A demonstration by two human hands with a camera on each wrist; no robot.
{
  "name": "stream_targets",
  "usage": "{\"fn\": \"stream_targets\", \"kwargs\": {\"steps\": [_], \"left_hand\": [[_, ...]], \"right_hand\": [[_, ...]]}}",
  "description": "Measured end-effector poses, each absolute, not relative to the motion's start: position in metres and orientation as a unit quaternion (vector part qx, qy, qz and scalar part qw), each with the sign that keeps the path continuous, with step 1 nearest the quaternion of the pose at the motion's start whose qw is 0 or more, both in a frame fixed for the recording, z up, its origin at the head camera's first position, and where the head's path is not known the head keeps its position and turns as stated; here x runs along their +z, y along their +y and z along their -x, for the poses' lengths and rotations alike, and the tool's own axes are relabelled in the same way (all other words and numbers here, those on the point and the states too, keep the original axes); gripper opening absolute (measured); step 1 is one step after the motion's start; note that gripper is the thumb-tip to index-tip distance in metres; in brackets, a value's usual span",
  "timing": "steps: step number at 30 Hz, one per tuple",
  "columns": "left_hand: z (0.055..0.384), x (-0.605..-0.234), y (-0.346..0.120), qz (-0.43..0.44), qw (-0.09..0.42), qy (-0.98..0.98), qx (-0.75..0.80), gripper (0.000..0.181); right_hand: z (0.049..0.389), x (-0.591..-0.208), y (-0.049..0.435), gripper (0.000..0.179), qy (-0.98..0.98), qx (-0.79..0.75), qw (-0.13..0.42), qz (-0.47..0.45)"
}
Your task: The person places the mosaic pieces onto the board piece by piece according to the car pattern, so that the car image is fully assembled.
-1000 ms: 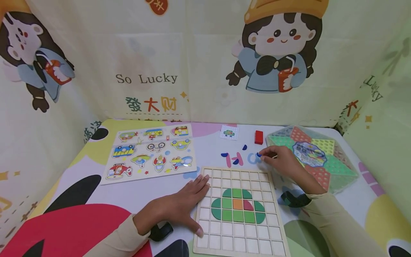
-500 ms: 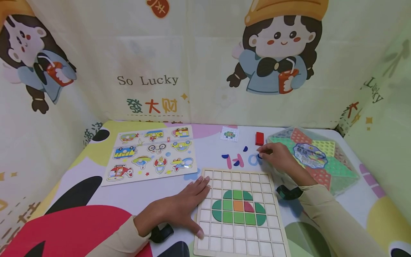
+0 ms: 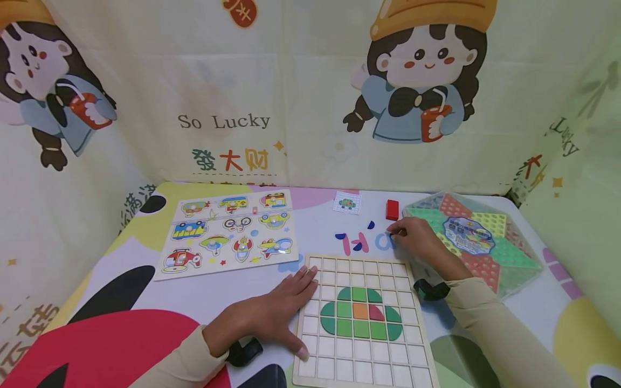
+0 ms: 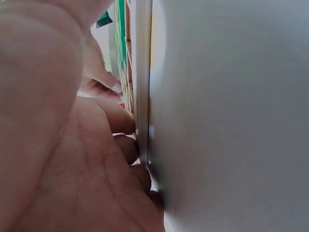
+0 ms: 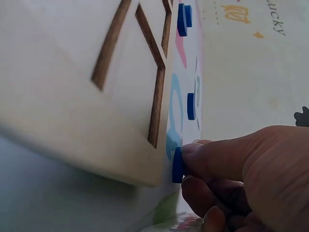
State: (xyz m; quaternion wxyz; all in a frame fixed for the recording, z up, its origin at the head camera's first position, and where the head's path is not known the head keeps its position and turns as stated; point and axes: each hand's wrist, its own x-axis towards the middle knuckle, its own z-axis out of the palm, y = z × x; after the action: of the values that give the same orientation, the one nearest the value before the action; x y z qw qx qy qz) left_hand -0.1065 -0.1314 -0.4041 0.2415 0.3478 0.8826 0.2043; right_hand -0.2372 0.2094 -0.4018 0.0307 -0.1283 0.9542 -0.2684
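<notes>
A wooden grid board [image 3: 359,372] lies on the table, with green, orange and red tiles [image 3: 360,311] set in its middle cells. My left hand [image 3: 271,307] rests spread along its left edge, fingertips on the frame; the left wrist view shows the fingers [image 4: 126,147] against the board's side. Beyond the board's far right corner, my right hand [image 3: 419,242] pinches a small blue round-edged tile [image 5: 178,165] between thumb and fingers, low over the table. Further blue tiles lie to its left: one tile [image 3: 371,224] farther back, and two near the printed letters, including another tile [image 3: 357,246].
A pattern card [image 3: 346,203] and a red block [image 3: 392,209] lie at the back. On the right is a clear box [image 3: 514,272] of coloured pegboard pieces. A vehicle peg puzzle [image 3: 228,231] lies at the left. Printed cloth walls [image 3: 310,108] enclose the table.
My right hand shifts slightly at the same blue tile, its wrist drawing a little left, and the fingers now cover more of the tile. The left hand and the board stay put.
</notes>
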Motion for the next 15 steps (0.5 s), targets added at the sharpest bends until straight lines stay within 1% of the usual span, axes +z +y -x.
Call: {"fn": "stream_targets", "kwargs": {"steps": [11,15], "left_hand": [[0.107,-0.403,-0.13,-0.339,0.251,0.883,0.207,0.122],[0.107,-0.403,-0.13,-0.338,0.251,0.883,0.206,0.122]], "right_hand": [[0.235,-0.402,0.199,0.02,0.955,-0.247,0.04,0.161],[0.232,-0.4,0.194,0.02,0.958,-0.237,0.041,0.155]]}}
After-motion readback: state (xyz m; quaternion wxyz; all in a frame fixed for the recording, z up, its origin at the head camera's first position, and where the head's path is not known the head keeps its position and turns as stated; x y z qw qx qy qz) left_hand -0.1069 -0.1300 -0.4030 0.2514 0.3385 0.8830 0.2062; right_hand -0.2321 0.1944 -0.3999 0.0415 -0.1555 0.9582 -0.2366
